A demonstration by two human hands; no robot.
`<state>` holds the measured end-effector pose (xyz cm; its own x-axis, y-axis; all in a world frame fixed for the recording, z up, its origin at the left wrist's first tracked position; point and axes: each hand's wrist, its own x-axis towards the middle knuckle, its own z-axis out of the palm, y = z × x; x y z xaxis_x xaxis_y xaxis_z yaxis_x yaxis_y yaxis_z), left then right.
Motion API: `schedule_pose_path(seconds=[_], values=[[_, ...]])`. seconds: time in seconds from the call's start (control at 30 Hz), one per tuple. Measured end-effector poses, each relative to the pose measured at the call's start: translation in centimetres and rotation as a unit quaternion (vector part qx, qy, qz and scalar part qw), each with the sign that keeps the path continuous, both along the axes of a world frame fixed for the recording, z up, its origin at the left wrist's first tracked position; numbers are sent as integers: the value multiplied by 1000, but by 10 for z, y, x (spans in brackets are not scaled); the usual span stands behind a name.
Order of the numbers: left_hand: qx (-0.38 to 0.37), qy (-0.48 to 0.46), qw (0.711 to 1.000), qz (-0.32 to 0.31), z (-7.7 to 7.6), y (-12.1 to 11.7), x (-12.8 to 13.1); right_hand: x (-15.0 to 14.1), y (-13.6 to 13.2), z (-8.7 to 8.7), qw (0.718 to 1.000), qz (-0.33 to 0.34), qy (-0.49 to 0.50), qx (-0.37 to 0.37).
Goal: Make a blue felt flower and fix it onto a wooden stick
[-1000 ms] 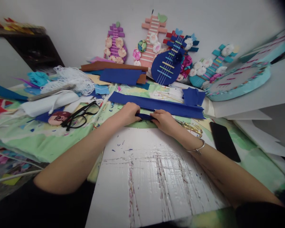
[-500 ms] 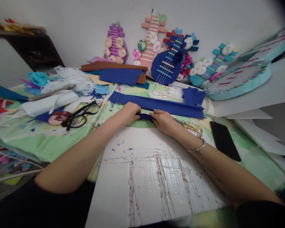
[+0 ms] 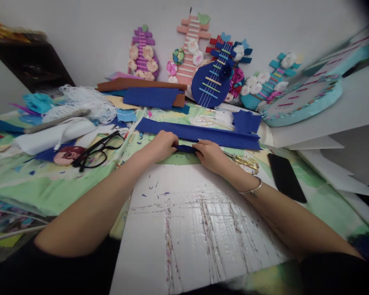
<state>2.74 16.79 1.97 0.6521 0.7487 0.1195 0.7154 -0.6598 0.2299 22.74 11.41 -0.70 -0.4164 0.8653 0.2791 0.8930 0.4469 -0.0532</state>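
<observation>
My left hand (image 3: 162, 145) and my right hand (image 3: 211, 154) meet at the far edge of a scratched white board (image 3: 190, 225). Both are closed, each on one end of a small dark blue felt piece (image 3: 186, 148) that shows between them. Just beyond the hands lies a long dark blue felt strip (image 3: 199, 134). Gold-handled scissors (image 3: 246, 162) lie right beside my right wrist, which wears a thin bracelet.
Black glasses (image 3: 96, 149) lie left of the hands, a black phone (image 3: 286, 177) to the right. White string (image 3: 86, 101), felt sheets (image 3: 152, 96) and scraps crowd the far table. Several felt guitar models (image 3: 213, 78) lean on the wall; a large turquoise one (image 3: 304, 100) stands right.
The hands stay on the small blue piece with hardly any motion. The whole scene has slid slightly left and up as the head turned.
</observation>
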Motion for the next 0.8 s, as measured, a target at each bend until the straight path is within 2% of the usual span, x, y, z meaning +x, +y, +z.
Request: schedule_pose_path(seconds=[0.53, 0.8], values=[[11, 18, 1000, -16, 1, 1, 0, -2, 0, 1, 1000, 0, 12, -13], [11, 50, 999, 5, 0, 2, 1, -2, 0, -1, 999, 2, 40, -11]])
